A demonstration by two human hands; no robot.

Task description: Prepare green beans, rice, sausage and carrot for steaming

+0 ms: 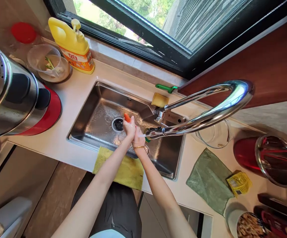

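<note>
An orange carrot (126,117) pokes out of my left hand (130,127), whose fingers are closed around it over the sink (103,96). My right hand (138,136), with a gold bangle (138,147) at its wrist, is closed right beside the left and touches it. It seems to grip the carrot's other end, most of which my hands hide. Water runs from the faucet spout (154,133) onto my right hand. The drain (118,125) lies just left of the carrot's tip.
A yellow cloth (125,170) hangs over the sink's front edge. The curved faucet neck (222,114) arches in from the right. A sponge (160,99) and green peeler (166,88) lie behind. A yellow detergent jug (75,49) stands back left; a green cloth (208,180) lies right.
</note>
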